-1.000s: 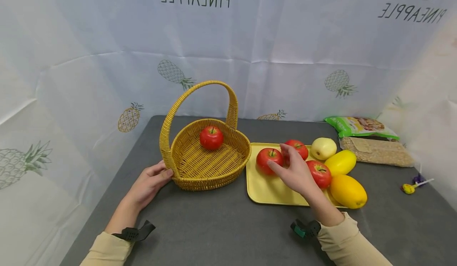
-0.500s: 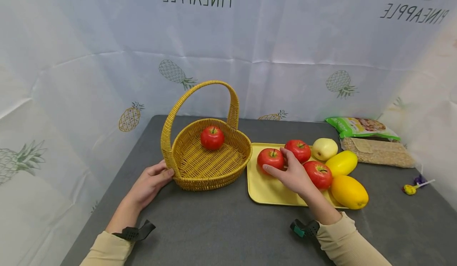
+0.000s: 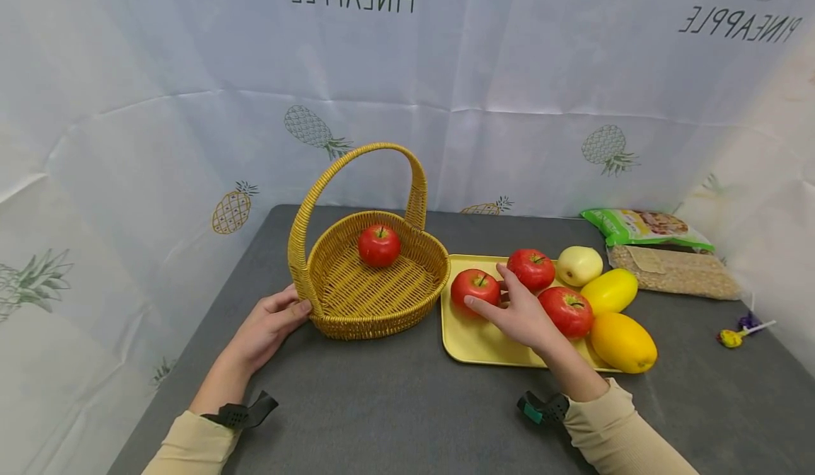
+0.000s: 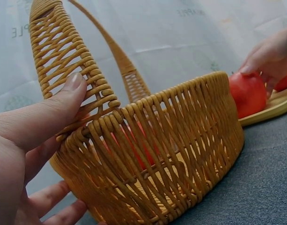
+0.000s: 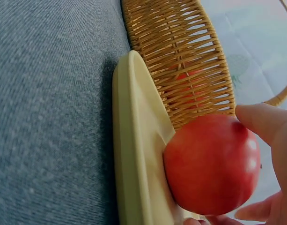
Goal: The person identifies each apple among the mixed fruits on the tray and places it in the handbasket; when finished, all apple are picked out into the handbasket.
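Observation:
A yellow wicker basket [image 3: 376, 326] with a tall arched handle stands left of centre, and one red apple [image 3: 379, 245] lies inside it. My left hand [image 3: 270, 330] holds the basket's left end, its thumb on the handle's base in the left wrist view and fingers along the outer side. Over the yellow tray [image 3: 471, 351], my right hand [image 3: 518, 316] has its thumb and fingers around the leftmost red apple [image 3: 474, 289]. In the right wrist view the thumb touches this apple [image 5: 211, 164], while the fingers are partly hidden behind it.
Two more red apples [image 3: 565, 312] lie on the tray near a pale round fruit [image 3: 579, 266], a yellow oblong fruit [image 3: 609, 292] and an orange-yellow fruit [image 3: 622, 342]. Behind are a green packet [image 3: 643, 227] and a bag of grains [image 3: 675, 272]. A lollipop [image 3: 732, 337] lies far right.
My right hand has come in around the leftmost apple on the tray. That apple has shifted slightly left and tilted. The left hand and basket have stayed put.

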Available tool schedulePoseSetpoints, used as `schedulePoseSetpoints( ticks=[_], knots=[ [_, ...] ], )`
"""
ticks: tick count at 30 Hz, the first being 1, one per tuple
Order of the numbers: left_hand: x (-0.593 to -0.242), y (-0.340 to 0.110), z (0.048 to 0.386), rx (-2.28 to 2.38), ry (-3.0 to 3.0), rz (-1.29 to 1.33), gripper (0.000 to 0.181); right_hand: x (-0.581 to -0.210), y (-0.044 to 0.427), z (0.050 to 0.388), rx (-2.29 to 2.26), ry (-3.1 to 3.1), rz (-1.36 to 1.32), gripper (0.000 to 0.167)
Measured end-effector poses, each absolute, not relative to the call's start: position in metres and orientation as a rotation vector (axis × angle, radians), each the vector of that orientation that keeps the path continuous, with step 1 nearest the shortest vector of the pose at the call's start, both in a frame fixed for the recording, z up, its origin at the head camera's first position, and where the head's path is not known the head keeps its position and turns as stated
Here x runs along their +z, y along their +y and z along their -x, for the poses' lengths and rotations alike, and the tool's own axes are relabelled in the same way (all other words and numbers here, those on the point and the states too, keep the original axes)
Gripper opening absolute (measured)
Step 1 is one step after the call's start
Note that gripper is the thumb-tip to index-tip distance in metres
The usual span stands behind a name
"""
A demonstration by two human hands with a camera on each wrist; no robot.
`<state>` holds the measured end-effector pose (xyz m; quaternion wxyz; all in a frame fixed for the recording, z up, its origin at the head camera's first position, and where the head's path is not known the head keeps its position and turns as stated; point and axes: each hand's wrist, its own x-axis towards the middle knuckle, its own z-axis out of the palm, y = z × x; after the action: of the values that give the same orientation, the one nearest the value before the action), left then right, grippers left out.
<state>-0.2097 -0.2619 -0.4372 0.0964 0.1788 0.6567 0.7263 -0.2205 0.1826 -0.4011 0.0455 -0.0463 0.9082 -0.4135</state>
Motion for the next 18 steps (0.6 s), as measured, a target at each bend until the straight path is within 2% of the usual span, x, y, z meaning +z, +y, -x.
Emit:
schedulePoseSetpoints(
  ticks=[4,11,18],
  knots=[
    [-0.4377,-0.262,0.2093,2.156,1.946,-0.542,0.039,-0.4026,0.1819,0.2212,-1.237,2.784,0.198,0.101],
    [-0.4359,-0.2607,0.2074,2.177,1.931,-0.563,0.034,-0.4051,0.1794,0.2207,-1.214,2.807,0.223,0.081],
    [-0.4341,-0.2602,0.2071,2.179,1.917,-0.554,0.032,-0.4057,0.1769,0.2182,-1.291,2.738,0.101,0.083]
  ],
)
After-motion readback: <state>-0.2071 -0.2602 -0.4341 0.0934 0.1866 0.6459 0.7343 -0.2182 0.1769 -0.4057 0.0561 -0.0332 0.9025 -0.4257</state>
